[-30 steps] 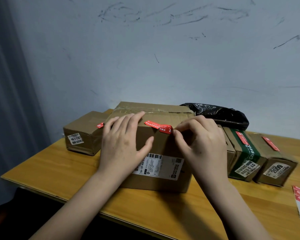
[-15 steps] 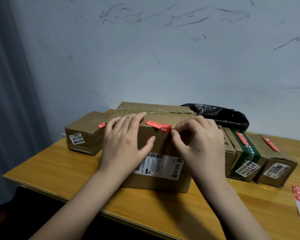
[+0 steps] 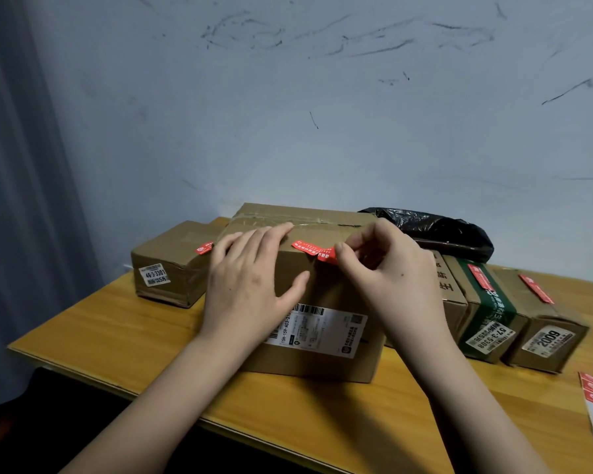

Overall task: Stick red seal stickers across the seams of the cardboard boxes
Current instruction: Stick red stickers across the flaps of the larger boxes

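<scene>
The right hand (image 3: 396, 278) pinched the right end of a red seal sticker (image 3: 314, 250) on the top front edge of the large cardboard box (image 3: 317, 295). At its nine o'clock, the left hand (image 3: 250, 282) lay flat, fingers straight, on the box at mid worktop (image 3: 124, 330).

Light: dim, cool, even indoor light; source not visible. Wall (image 3: 322, 114) reads bluish-grey, darkening toward the curtain (image 3: 21, 200) far left of the left hand (image 3: 250, 285). Shadows: soft, falling on the wooden table (image 3: 117, 330) beneath both forearms. Glare: faint sheen on the black plastic bag (image 3: 435, 230) behind the right hand (image 3: 391, 278). Sharpness: soft overall; label print smeared. Distortion: wide-angle bowing, table edges slant at the frame margins.
</scene>
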A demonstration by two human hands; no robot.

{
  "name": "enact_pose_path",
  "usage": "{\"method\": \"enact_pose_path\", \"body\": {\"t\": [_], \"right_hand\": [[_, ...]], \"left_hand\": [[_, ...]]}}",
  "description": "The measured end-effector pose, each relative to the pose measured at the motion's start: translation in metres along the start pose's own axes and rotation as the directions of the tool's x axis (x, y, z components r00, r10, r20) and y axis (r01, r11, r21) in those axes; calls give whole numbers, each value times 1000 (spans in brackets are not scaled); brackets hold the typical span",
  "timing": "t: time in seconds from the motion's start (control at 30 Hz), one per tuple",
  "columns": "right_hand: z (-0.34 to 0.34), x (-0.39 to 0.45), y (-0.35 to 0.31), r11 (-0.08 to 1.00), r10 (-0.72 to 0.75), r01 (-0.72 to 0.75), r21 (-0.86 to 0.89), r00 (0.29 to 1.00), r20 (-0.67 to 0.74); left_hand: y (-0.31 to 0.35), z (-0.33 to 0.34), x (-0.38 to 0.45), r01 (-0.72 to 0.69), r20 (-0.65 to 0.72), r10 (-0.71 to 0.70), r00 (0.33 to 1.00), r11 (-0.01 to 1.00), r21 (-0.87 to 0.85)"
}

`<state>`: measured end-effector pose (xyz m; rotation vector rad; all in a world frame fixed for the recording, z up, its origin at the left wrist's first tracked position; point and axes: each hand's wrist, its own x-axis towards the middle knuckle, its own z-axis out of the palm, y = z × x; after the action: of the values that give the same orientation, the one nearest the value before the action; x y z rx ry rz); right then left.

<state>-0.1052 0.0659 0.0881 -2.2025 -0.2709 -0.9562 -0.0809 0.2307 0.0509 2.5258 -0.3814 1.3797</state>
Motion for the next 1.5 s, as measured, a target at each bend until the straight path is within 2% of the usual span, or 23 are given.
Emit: {"method": "enact_pose_path", "body": {"t": [0.33,0.47,0.63,0.77,1.0,1.1,1.2,1.5], "right_hand": [[2,15,-7,991,55,-61,116,997,52],[6,26,-7,987,65,-77,145,994,85],[13,37,-5,964,92,-129,233,983,160],[14,42,-1,961,95,-136,241,980,175],[15,44,0,953,109,-154,262,978,180],[14,45,-1,946,114,-164,278,976,186],[9,45,-2,909,124,-193,369,972,202],[7,45,-4,886,105,-200,418,965,239]], "left_hand": [[1,1,2,-17,-53,16,998,1000,-26],[2,2,7,-34,-24,34,999,999,-8],[2,0,14,-20,-13,18,1000,991,-133],[8,-2,18,-26,-46,15,999,970,-241],[7,3,17,-85,-95,66,993,972,-218],[8,3,17,-72,-105,48,993,968,-240],[9,1,18,-45,-119,11,993,957,-287],[9,-3,21,4,-33,-17,999,936,-353]]}}
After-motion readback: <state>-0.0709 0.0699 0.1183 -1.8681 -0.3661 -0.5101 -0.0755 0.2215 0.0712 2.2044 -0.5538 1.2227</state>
